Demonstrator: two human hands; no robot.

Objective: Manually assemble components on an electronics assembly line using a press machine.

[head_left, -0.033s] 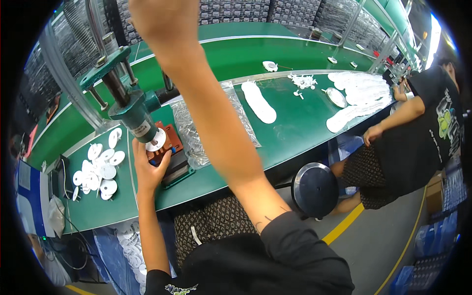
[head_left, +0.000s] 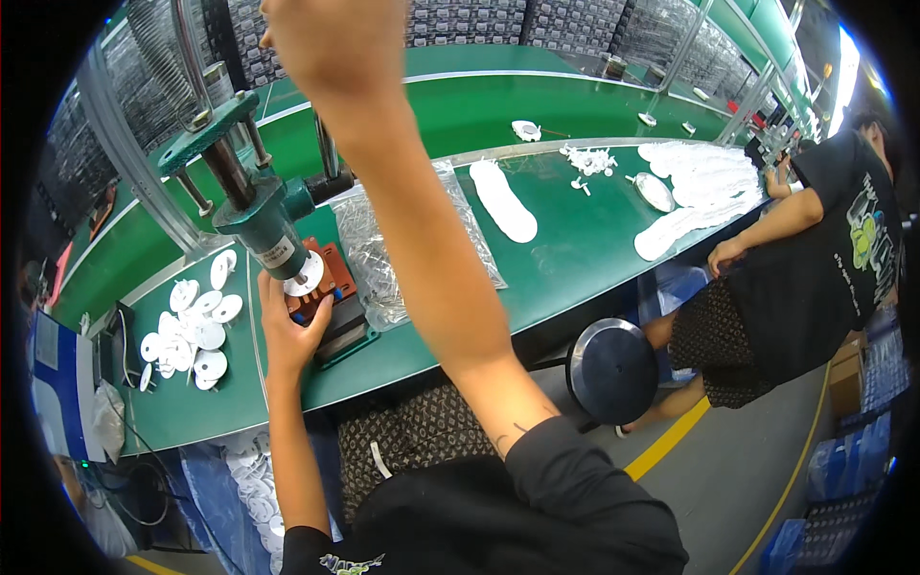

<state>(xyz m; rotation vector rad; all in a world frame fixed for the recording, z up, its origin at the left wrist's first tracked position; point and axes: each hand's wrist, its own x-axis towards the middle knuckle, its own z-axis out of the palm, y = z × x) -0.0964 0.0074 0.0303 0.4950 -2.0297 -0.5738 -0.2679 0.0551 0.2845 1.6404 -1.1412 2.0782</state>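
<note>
My left hand (head_left: pixel 294 331) is at the reddish-brown fixture (head_left: pixel 337 268) under a dark green hand press (head_left: pixel 259 216). Its thumb and fingers are closed around the fixture's near side. A white round disc (head_left: pixel 309 272) lies on the fixture, right below the press ram, close to my fingertips. My right arm reaches up across the middle of the view. At the top edge my right hand (head_left: pixel 340 43) is blurred and partly cut off, so its fingers and anything in them are hidden.
White discs with pins (head_left: pixel 196 326) lie heaped on the left of the green table (head_left: pixel 383 364). Right of the press are a clear bag of metal pins (head_left: pixel 369 259), a row of stacked white discs (head_left: pixel 503 201) and small white parts (head_left: pixel 589 160). A co-worker (head_left: pixel 776 259) stands right, near a round black stool (head_left: pixel 613 369).
My right hand and forearm have shifted slightly right and down in the view. The left hand stays at the fixture, and the press looks nearly unchanged.
</note>
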